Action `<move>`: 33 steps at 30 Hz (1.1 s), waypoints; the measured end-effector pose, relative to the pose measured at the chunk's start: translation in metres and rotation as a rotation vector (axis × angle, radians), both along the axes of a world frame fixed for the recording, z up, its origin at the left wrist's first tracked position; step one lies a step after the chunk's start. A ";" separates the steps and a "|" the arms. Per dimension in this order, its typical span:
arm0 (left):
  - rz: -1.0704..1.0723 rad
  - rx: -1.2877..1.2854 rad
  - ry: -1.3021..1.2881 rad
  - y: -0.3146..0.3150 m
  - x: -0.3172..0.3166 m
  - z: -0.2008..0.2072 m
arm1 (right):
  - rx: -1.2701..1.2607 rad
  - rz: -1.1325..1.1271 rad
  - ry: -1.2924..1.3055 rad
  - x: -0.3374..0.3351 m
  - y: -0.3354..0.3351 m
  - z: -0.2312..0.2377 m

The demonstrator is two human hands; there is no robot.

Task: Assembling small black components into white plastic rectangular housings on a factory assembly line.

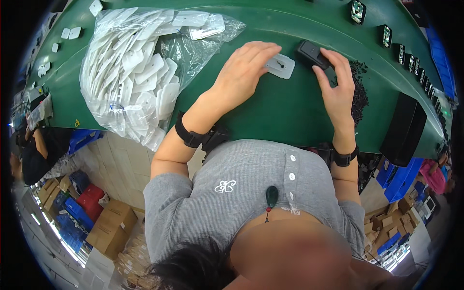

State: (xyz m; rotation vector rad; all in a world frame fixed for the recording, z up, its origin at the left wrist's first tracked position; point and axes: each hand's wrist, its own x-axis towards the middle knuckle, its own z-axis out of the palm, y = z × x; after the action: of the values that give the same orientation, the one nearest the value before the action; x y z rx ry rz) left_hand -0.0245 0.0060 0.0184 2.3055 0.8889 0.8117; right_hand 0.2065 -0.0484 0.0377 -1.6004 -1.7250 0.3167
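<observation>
Here, a green table (pixel 285 113), seen from above.
The right hand (pixel 339 89) pinches a black case (pixel 309 52), upper centre-right, thumb opposing fingers; the left hand (pixel 239 72) curls at a white plate (pixel 286 67), grip impossible to tell; farther, circuit boards (pixel 357 12) line the upper right.

Right-hand fingers (pixel 335 59) on black case (pixel 309 54), left-hand fingers (pixel 263 52) beside white plate (pixel 286 69), green table (pixel 290 108)

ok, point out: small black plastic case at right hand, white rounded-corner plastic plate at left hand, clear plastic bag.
Small black plastic case (pixel 311 54), head view: middle of upper face.
White rounded-corner plastic plate (pixel 284 71), head view: face, near its centre.
Clear plastic bag (pixel 194 55), head view: film, right side.
</observation>
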 end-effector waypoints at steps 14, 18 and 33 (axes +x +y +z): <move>-0.006 0.044 0.075 -0.002 -0.018 -0.009 | 0.022 0.250 -0.122 -0.043 0.001 -0.009; 0.010 0.077 0.097 -0.005 -0.018 -0.006 | 0.060 0.294 -0.214 -0.040 0.001 -0.011; 0.093 0.246 0.136 -0.004 0.004 -0.012 | -0.197 0.233 0.224 -0.028 0.018 0.000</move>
State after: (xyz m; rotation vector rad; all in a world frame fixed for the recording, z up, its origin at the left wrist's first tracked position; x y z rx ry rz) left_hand -0.0206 0.0018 0.0067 2.5750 1.0106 0.8521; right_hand 0.1785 -0.0305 0.0378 -1.4356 -1.7472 0.7714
